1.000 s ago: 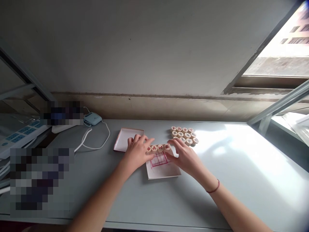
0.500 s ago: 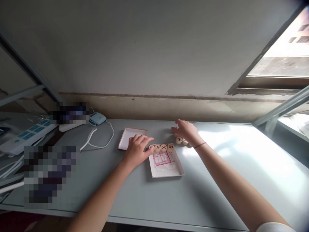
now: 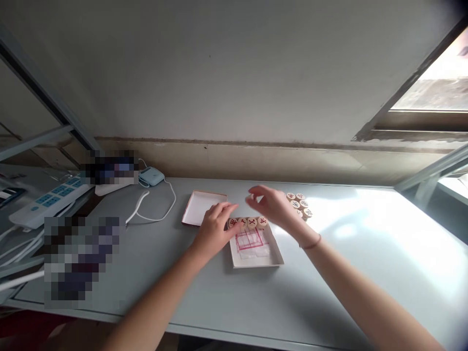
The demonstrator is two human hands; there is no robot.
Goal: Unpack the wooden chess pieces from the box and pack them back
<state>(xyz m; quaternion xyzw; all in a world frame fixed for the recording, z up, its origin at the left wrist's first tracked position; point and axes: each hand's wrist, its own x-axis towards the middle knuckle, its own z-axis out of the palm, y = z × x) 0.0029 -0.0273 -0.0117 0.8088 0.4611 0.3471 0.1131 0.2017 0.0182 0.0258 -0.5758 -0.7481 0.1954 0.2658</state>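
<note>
A white open box [image 3: 258, 264] lies on the grey desk, with a row of round wooden pieces [image 3: 252, 223] bearing red characters along its far edge. A sheet with a pink grid [image 3: 250, 240] shows on its bottom. My left hand [image 3: 216, 225] rests at the box's far left corner, fingers apart, its thumb by the leftmost pieces. Above the box's far right side is my right hand [image 3: 269, 204], its thumb and fingers curled towards each other; whether a piece is between them is too blurred to tell. More round pieces [image 3: 300, 204] lie grouped beyond my right wrist.
A shallow white lid [image 3: 200, 207] with a reddish edge lies left of the box. Further left are a light blue device [image 3: 152, 176] with a white cable, and a power strip [image 3: 54, 197]. The wall [image 3: 234, 163] runs behind the desk.
My right hand has moved left from the grouped pieces to over the box, uncovering more of them. My left hand stays by the box corner. The view has shifted slightly.
</note>
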